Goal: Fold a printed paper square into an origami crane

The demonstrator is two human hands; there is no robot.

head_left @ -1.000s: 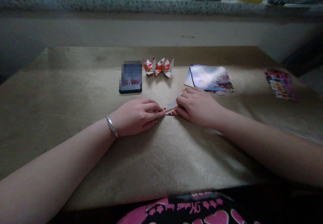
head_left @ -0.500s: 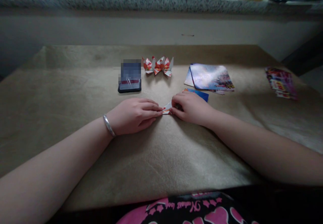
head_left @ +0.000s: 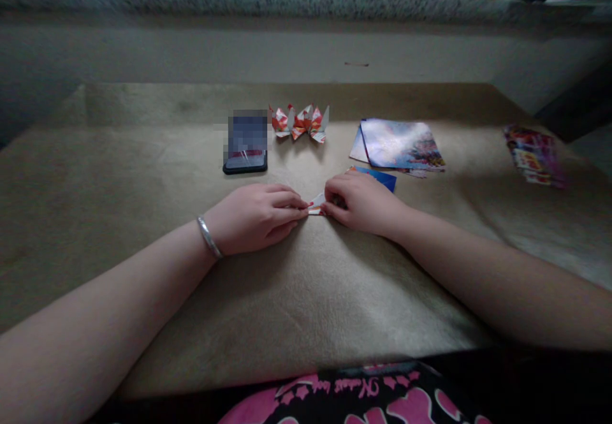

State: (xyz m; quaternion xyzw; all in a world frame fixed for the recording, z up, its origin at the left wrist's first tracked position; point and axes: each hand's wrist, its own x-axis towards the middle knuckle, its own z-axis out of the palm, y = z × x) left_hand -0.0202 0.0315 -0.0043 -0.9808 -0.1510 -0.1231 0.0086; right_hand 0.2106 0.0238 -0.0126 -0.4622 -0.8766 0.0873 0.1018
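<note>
Between my hands lies a small folded piece of origami paper [head_left: 315,204], white with orange-red patches, low on the table. My left hand [head_left: 261,217], with a silver bangle at its wrist, has its fingers together and their tips pressed on the paper's left end. At the right end, my right hand [head_left: 358,201] is curled, pinching the paper between thumb and fingers. Much of the paper is hidden under the fingertips. Just behind my right hand, a blue sheet with an orange corner [head_left: 382,180] shows in part.
Folded red-and-white paper cranes [head_left: 301,123] stand beyond my hands, beside a dark phone [head_left: 246,146]. Patterned paper sheets [head_left: 401,145] lie stacked to the right, and a colourful pile [head_left: 533,156] sits at the far right. A stone ledge [head_left: 287,3] holding several items runs along the back.
</note>
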